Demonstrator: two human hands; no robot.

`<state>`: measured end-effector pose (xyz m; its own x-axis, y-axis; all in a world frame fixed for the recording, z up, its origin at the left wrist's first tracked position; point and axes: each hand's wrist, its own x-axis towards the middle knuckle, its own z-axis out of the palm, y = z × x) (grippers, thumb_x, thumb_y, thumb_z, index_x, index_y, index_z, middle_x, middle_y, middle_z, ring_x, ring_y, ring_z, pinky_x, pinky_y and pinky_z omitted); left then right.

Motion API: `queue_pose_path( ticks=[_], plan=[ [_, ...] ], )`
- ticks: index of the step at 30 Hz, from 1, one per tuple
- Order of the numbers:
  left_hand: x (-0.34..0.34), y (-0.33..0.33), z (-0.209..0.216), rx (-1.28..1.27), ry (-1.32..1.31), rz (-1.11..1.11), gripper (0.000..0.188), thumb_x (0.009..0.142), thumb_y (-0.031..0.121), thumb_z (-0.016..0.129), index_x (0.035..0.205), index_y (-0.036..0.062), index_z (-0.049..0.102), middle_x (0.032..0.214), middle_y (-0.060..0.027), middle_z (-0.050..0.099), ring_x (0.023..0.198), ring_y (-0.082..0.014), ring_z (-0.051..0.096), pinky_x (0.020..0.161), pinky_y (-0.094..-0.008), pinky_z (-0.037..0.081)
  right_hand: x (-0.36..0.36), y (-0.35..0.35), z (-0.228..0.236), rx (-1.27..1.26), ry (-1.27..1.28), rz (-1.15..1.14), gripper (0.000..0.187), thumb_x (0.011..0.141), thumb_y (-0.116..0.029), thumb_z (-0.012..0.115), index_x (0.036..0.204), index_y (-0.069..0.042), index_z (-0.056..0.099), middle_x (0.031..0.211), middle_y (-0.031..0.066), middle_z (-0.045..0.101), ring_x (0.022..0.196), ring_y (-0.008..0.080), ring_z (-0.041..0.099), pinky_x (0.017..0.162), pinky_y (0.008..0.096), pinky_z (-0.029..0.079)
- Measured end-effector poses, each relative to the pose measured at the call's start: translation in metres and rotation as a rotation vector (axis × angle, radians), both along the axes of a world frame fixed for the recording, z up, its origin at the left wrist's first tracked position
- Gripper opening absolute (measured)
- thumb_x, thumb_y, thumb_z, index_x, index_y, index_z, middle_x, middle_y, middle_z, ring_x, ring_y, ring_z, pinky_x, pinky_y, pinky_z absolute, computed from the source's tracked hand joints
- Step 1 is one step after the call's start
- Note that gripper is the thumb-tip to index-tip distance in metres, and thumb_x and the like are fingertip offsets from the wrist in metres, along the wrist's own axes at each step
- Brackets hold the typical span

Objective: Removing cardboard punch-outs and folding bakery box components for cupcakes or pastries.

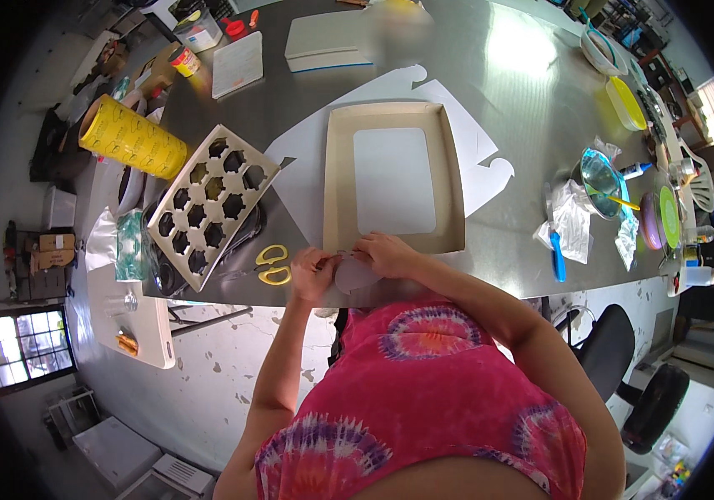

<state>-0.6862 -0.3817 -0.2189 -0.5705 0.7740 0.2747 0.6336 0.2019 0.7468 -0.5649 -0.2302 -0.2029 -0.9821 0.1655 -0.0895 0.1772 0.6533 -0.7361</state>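
A shallow cardboard box lid (334, 179) with a rectangular window lies in front of me on a larger white cut sheet (303, 179) with hooked tabs. A rounded greyish cardboard flap (357, 274) sticks out at the lid's near edge, between my hands. My left hand (315, 273) pinches the flap's left side with bent fingers. On its other side, my right hand (384, 254) has its fingers closed on the flap's upper edge by the lid. Whether the flap is joined to the lid I cannot tell. Yellow-handled scissors (273, 265) lie just left of my left hand.
A cardboard insert with several holes (213, 208) leans at the left, beside a yellow roll (133, 137). A blue-handled spatula (557, 254), a plastic bag (572, 221) and a bowl (600, 179) are at the right. A white box (328, 42) stands at the back.
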Motion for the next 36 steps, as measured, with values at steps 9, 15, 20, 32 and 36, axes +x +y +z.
queue_pose_path(
  ticks=[9,15,20,32,36],
  plan=[
    [0.01,0.01,0.01,-0.261,0.356,-0.11,0.007,0.066,0.009,0.062,0.061,0.0054,0.059,0.063,-0.0096,0.057,0.065,-0.027,0.058,0.06,-0.0375,0.047,-0.002,0.001,-0.004,-0.085,0.036,-0.087,0.016,0.081,-0.018,0.056,0.083,-0.003,0.061,0.086,0.0161,0.06,0.083,0.0351,0.057,0.073,0.0428,0.046],
    [0.022,0.03,0.026,-0.496,0.449,-0.085,0.004,0.066,0.006,0.059,0.064,0.0037,0.061,0.068,-0.0129,0.06,0.067,-0.0318,0.061,0.061,-0.0423,0.047,0.006,-0.005,-0.005,-0.014,0.173,-0.095,0.012,0.077,-0.015,0.059,0.08,-0.004,0.061,0.082,0.0141,0.058,0.077,0.0348,0.057,0.067,0.0428,0.046],
    [0.013,0.026,0.028,-0.581,0.369,-0.101,0.004,0.067,0.008,0.061,0.066,0.0044,0.061,0.07,-0.0131,0.062,0.068,-0.0286,0.062,0.061,-0.0381,0.049,0.008,-0.004,0.001,0.036,0.199,-0.063,0.011,0.078,-0.012,0.055,0.084,-0.003,0.057,0.085,0.0136,0.058,0.079,0.0347,0.058,0.067,0.0424,0.047],
    [0.041,0.01,0.018,-0.162,0.052,0.276,0.038,0.067,0.011,0.072,0.097,0.0026,0.05,0.088,-0.0138,0.055,0.088,-0.0281,0.055,0.073,-0.0355,0.047,0.055,0.085,0.042,0.734,0.353,-0.169,0.021,0.071,-0.009,0.054,0.091,-0.007,0.057,0.083,0.0089,0.058,0.077,0.0242,0.061,0.066,0.0347,0.051],
    [0.059,0.017,0.006,-0.135,-0.207,0.449,0.052,0.065,0.009,0.071,0.108,0.0014,0.042,0.111,-0.0191,0.042,0.106,-0.0349,0.04,0.087,-0.042,0.04,0.061,0.178,0.038,0.8,0.299,-0.392,0.027,0.066,0.0,0.053,0.09,-0.009,0.063,0.086,0.0093,0.062,0.079,0.0267,0.06,0.069,0.0379,0.049]
  ],
)
